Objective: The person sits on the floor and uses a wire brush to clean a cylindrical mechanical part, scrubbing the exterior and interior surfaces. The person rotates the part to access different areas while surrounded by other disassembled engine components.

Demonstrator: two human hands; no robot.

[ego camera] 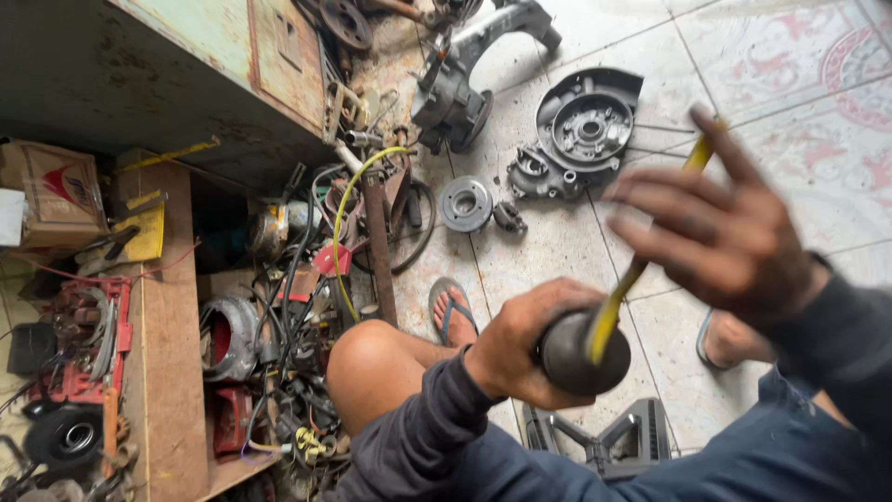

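- The left hand (520, 339) has its fingers (544, 299) wrapped tight around a dark rubber cylinder (578, 353), whose round end faces the camera.
- A yellow rod (624, 288) stands in the cylinder's end and rises slanted to the right hand (720, 232).
- The right hand's fingers (650, 191) are spread and blurred; the rod's top (699, 153) passes behind them, and I cannot tell whether they grip it.
- Beyond the cylinder, on the tiled floor (557, 242), lie a small round metal disc (465, 203) and a dark engine cover (581, 130).
- Left of the cylinder, past the bare knee (372, 358), a wooden shelf (172, 372) holds tangled wires, a silver motor housing (228, 336) and a red tool tray (88, 339) of parts.
- Below the cylinder sits a grey plastic stool (604, 439).
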